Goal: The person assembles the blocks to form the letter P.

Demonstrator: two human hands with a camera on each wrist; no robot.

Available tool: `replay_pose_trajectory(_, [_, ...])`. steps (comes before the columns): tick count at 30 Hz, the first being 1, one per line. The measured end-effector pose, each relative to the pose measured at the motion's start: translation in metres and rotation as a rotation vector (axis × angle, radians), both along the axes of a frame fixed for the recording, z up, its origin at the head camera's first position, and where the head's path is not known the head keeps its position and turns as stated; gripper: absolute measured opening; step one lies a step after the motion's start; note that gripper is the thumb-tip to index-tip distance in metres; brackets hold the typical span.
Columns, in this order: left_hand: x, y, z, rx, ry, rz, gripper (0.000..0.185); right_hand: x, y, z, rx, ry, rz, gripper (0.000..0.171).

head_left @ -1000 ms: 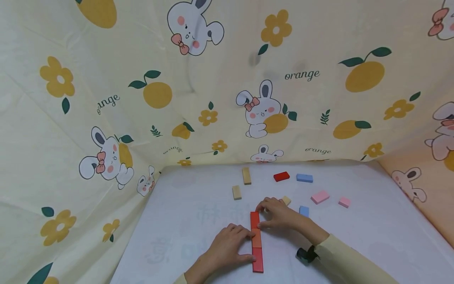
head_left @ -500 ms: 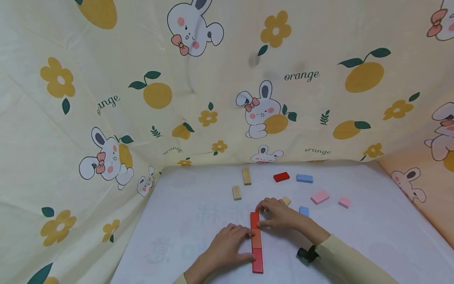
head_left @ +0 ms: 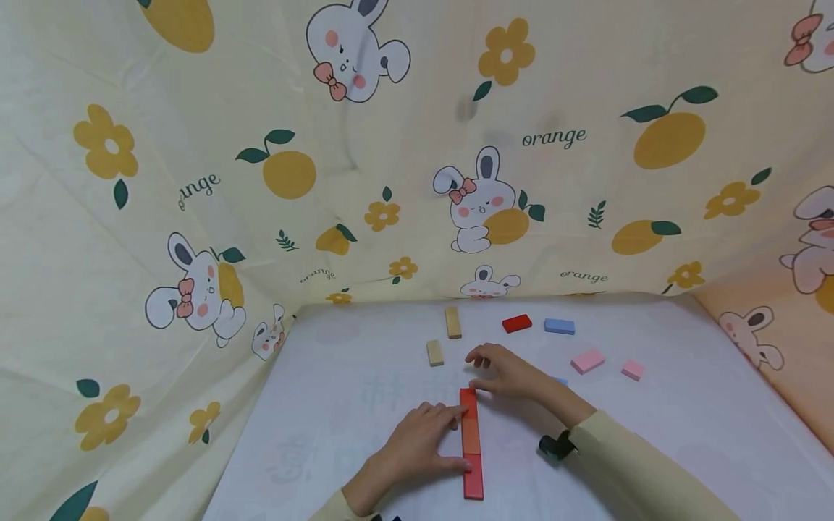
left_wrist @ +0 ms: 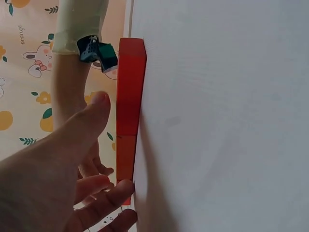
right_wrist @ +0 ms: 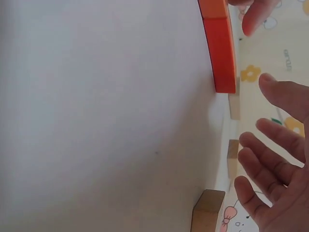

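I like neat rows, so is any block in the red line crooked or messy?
No. The red line looks straight, its three blocks end to end. The left hand rests against its side. The right hand hovers open past its far end. Other blocks lie scattered beyond.

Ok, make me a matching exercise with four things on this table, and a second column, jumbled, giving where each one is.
Things:
1. left hand
2. right hand
3. blue block
4. small pink block

Places:
A. farthest right on the table
B. just beyond the far end of the red row, fingers open
C. against the left side of the red row
D. right of the lone red block

Pairs: 1-C, 2-B, 3-D, 4-A
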State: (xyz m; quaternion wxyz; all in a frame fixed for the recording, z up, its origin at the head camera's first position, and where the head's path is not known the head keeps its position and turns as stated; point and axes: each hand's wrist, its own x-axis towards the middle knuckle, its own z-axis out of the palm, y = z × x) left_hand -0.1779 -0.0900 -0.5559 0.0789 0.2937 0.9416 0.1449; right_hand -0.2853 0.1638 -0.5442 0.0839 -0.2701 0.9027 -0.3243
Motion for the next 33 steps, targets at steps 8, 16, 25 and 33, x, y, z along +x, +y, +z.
replay_pose_trajectory(8, [-0.003,0.002,-0.004,-0.048,0.025,-0.021,0.099,-0.021,-0.008,0.001,-0.018,-0.033,0.015,0.059])
replay_pose_trajectory(16, [-0.002,0.002,-0.001,-0.052,-0.008,-0.013,0.095,-0.037,-0.020,-0.003,-0.020,-0.130,-0.012,0.071])
replay_pose_trajectory(25, [-0.003,0.003,-0.004,-0.047,-0.028,-0.009,0.096,-0.050,-0.032,-0.008,-0.017,-0.196,-0.008,0.080])
replay_pose_trajectory(33, [-0.004,0.004,-0.003,-0.065,-0.027,-0.002,0.096,-0.056,-0.038,-0.012,-0.018,-0.208,-0.017,0.082])
